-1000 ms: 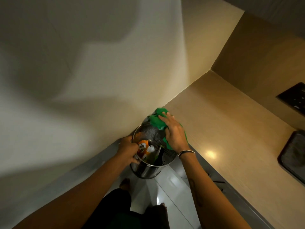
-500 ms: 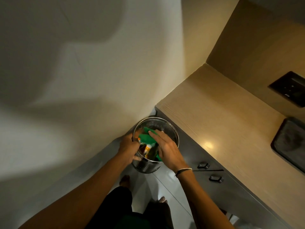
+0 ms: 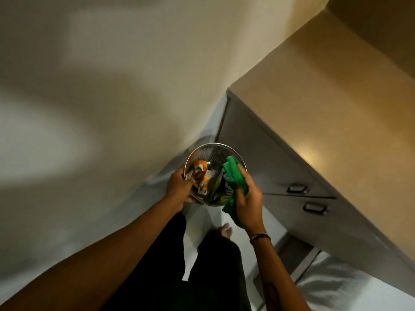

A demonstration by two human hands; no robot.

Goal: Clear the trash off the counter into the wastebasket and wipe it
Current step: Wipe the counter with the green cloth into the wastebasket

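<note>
The wastebasket (image 3: 215,158) is a round, shiny metal can with a ribbed or perforated inner wall, held above the floor (image 3: 238,223) with its open mouth tipped up toward the camera; its long axis runs from that mouth down and away toward the floor. Inside lies crumpled trash (image 3: 201,176): orange and white wrappers on the left, darker scraps in the middle. The left hand (image 3: 179,187) curls around the left rim, thumb over the edge, fingers closed on the wall. The right hand (image 3: 248,196) is closed around a green cloth (image 3: 233,176), soft and bunched; one end pokes over the right rim into the can, the other hangs below the palm. A dark band (image 3: 260,236) circles the right wrist.

Half a second ago the can was close under the desk's corner with the cloth pressed down inside it; now it sits lower and farther left of the desk, and the cloth has come up to the rim. A second ago the cloth lay on the desk edge.

The desk (image 3: 325,104) to the right has a smooth tan top with a soft glare spot, above flat grey drawer fronts with two dark handles (image 3: 297,189). A plain pale wall (image 3: 134,86) fills the left. Dark trousers and a bare foot (image 3: 225,230) show below
</note>
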